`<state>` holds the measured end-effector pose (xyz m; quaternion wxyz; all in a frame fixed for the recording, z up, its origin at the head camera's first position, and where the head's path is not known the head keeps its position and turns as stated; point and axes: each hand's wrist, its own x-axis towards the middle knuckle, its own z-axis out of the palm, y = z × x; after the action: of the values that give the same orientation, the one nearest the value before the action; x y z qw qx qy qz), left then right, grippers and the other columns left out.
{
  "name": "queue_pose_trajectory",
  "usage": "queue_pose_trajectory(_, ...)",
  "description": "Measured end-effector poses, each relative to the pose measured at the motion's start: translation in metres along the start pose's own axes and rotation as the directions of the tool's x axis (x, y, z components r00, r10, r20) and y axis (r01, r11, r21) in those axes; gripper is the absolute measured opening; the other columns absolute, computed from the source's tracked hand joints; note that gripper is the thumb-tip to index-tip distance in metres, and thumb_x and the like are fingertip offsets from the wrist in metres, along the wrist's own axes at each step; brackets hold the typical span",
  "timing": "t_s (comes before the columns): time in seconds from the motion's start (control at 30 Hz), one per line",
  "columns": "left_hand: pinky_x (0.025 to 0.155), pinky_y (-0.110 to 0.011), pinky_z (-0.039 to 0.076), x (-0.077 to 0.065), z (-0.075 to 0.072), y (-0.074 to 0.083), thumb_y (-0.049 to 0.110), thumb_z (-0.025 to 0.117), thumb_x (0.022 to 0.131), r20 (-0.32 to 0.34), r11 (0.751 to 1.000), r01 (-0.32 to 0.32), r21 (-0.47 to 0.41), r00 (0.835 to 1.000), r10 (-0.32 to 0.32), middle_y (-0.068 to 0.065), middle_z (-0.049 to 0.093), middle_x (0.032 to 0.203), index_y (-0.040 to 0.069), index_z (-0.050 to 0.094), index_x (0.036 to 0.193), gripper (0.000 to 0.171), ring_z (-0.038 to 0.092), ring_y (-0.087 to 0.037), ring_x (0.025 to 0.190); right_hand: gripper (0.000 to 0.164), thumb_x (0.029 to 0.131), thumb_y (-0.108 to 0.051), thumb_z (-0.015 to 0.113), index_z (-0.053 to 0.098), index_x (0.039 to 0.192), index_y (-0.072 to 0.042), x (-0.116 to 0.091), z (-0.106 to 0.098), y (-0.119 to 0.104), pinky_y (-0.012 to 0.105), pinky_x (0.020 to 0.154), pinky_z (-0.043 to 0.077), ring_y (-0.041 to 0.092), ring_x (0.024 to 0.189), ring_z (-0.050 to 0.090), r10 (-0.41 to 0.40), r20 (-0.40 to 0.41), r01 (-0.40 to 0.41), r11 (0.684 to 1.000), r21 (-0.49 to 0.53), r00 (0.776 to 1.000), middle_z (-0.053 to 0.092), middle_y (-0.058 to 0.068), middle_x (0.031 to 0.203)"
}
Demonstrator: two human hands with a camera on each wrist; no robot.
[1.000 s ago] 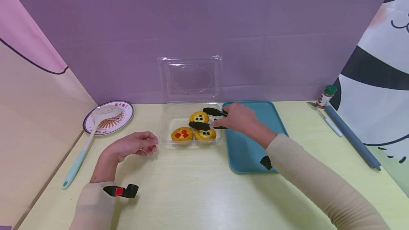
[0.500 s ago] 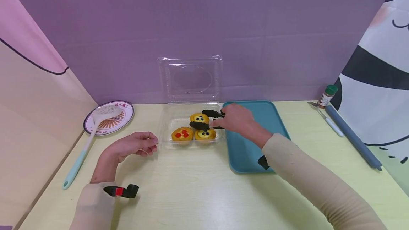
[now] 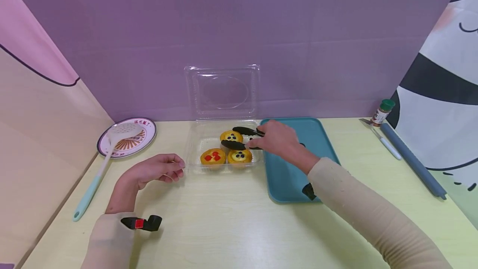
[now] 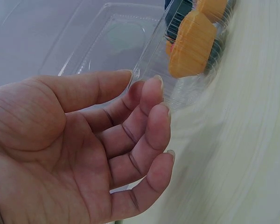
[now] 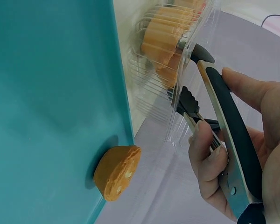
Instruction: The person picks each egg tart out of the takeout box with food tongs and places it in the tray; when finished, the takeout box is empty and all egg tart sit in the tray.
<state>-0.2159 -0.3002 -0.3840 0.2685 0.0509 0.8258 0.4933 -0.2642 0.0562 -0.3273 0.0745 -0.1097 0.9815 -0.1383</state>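
My right hand (image 3: pixel 278 138) grips black-and-steel tongs (image 5: pixel 228 126), whose black tips are spread inside an open clear plastic box (image 3: pixel 194 144). The tips straddle the rear blueberry-topped tart (image 3: pixel 231 136). A second blueberry tart (image 3: pixel 240 157) and a red-topped tart (image 3: pixel 213 157) sit at the box's front. At the box's front left corner, my left hand (image 3: pixel 158 168) pinches the rim between thumb and index finger, the other fingers loosely bent. Another tart (image 5: pixel 116 172) lies at the edge of the blue tray (image 5: pixel 51 112), hidden behind my right hand in the head view.
The box's lid (image 3: pixel 224 92) stands up against the purple backdrop. A white slotted spatula (image 3: pixel 93 182) leans on a patterned plate (image 3: pixel 145 142) at left. At right are a green-capped jar (image 3: pixel 381 113), a small knife (image 3: pixel 388 147) and a rolled blue-grey mat (image 3: pixel 414 163).
My right hand and the tongs have shifted slightly left, and the rear tart has moved a little left with them. The left hand stays at the box corner.
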Motion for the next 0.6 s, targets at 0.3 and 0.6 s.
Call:
queue_pose_trajectory(0.3,0.082,-0.031,0.054,-0.001,0.000,0.000,0.022,0.053,0.104,0.001,1.000,-0.004,0.001,1.000,0.004,-0.004,0.065,0.095,-0.006,0.053,0.118,0.031,0.061,-0.018,0.088,0.073,0.085,-0.062,0.069,0.056,0.143,-0.020,-0.007,-0.002,0.005,0.030,0.043,0.028,0.016,0.049,0.041,-0.043,-0.044,0.044,0.999,0.031,0.998,0.059,0.009,0.137)
queue_pose_trajectory(0.6,0.084,-0.033,0.053,-0.001,-0.001,0.000,0.022,0.053,0.104,-0.001,1.000,-0.008,0.000,1.000,0.008,-0.006,0.065,0.096,-0.006,0.054,0.118,0.032,0.062,-0.019,0.089,0.074,0.086,-0.063,0.068,0.052,0.146,-0.022,-0.020,-0.012,0.018,0.031,0.043,0.032,0.021,0.050,0.051,-0.040,-0.075,0.044,0.997,0.056,0.996,0.046,0.014,0.153)
